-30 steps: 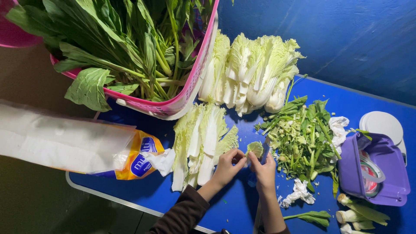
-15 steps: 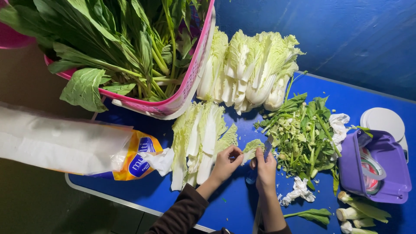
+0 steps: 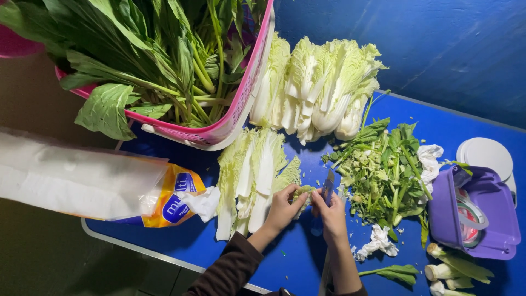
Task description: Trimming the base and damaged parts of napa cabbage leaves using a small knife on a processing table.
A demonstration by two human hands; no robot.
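Head view: the left hand curls closed around a small pale-green cabbage piece, pinching it at the fingertips. The right hand is clenched on a knife, its blade upright beside the piece. Both work over the blue table, between crinkled, white-ribbed cabbage wedges and a heap of leafy green trimmings.
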